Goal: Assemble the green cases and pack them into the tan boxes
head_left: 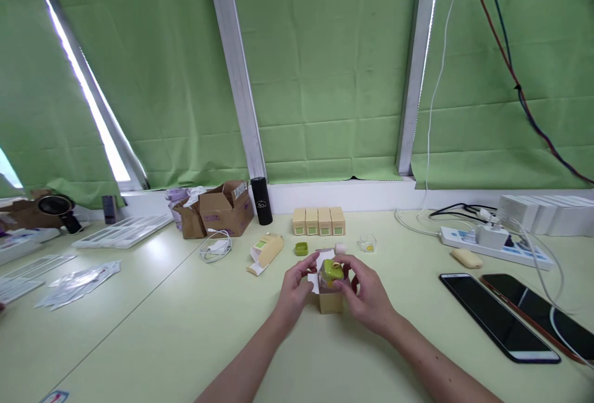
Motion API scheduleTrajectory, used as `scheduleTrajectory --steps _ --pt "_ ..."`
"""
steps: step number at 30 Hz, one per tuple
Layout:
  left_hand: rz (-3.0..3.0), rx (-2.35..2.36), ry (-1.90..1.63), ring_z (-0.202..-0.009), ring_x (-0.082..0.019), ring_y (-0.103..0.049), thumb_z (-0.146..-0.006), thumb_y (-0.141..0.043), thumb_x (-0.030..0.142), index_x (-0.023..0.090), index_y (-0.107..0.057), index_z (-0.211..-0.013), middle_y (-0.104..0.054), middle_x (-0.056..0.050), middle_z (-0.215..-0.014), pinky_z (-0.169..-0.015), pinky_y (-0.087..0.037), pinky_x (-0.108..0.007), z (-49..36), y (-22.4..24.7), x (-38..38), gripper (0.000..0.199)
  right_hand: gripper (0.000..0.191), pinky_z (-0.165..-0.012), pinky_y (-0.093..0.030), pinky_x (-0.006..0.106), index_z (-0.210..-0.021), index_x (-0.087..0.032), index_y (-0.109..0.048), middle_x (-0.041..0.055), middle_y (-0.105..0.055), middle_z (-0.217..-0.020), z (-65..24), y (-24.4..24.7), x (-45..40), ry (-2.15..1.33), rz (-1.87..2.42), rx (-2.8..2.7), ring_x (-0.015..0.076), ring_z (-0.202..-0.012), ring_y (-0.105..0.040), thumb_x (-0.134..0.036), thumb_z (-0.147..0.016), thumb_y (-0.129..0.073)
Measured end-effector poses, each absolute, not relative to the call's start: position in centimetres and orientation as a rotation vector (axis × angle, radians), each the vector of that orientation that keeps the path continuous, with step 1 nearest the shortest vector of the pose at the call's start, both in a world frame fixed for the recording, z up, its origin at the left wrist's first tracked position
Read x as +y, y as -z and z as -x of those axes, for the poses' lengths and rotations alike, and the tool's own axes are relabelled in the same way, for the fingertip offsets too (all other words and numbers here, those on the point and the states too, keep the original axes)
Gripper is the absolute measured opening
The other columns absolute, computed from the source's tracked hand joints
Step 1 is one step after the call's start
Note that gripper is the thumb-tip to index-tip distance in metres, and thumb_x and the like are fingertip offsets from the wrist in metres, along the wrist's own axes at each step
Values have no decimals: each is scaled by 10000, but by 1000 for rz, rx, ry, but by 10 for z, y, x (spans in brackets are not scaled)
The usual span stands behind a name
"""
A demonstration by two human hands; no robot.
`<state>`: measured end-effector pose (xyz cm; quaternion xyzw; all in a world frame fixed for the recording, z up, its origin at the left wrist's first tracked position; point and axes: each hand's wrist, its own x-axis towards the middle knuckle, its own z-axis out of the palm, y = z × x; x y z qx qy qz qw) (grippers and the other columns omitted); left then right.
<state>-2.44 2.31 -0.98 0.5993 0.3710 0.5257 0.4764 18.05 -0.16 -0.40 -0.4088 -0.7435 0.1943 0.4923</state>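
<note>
A small brown cardboard box [331,303] stands on the table before me, its white-lined flaps raised. My left hand [297,284] pinches a flap at the box's left side. Between the fingers of my right hand [364,288] is a small clear container with a green lid [332,270], at the box's open top; how far it sits inside is hidden. Behind the hands lie a small green tray-like piece [301,249], a white cylindrical piece [340,247] and a clear cup [367,242] with a bit of yellow in it.
Several closed small boxes [318,221] line up at the back. An opened box [266,253] lies left of my hands, near a white charger cable [216,246]. A larger carton [227,208] and black bottle [262,200] stand behind. Phones [499,316] and a power strip [496,247] are right.
</note>
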Motion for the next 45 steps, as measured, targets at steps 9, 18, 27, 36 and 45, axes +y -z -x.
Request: scheduleTrajectory --steps 9,18,27,36,45 --pt "-1468 901 -1289 -1051 -244 -574 -632 -563 130 206 -724 -1312 -657 -62 -1083 -986 -456 -376 24 10 23 703 321 -668 -532 345 -1100 -266 -591 73 -687 -1065 -181 -3 -8 -410 977 -1947 274 -953 -622 -141 -805 -608" --pt "-1491 902 -1319 -1086 -252 -577 -629 -563 108 221 -730 -1307 -655 -60 -1095 -1044 -442 -406 23 12 25 707 157 -791 -513 414 -1030 -260 -600 76 -694 -1045 -177 -2 -6 -281 917 -2025 262 -915 -584 -174 -983 -477" --pt "-1492 910 -1307 -1081 -250 -578 -635 -564 121 207 -723 -1313 -645 -60 -1097 -1032 -453 -395 23 13 26 702 204 -807 -527 392 -982 -257 -627 83 -662 -1096 -174 9 3 -258 932 -1954 256 -991 -607 -189 -1025 -439" --pt "-1514 915 -1307 -1098 -260 -587 -636 -559 109 222 -723 -1316 -665 -63 -1127 -1056 -437 -406 23 11 23 709 242 -673 -555 353 -821 -229 -673 75 -559 -1002 -171 10 5 -498 957 -1809 202 -771 -596 -294 -997 -520" --pt "-1498 908 -1287 -1096 -257 -579 -637 -554 124 216 -712 -1327 -656 -67 -1151 -1034 -435 -392 22 10 22 713 239 -666 -556 350 -786 -238 -761 51 -549 -913 -172 12 9 -557 1039 -1770 201 -745 -596 -275 -941 -584"
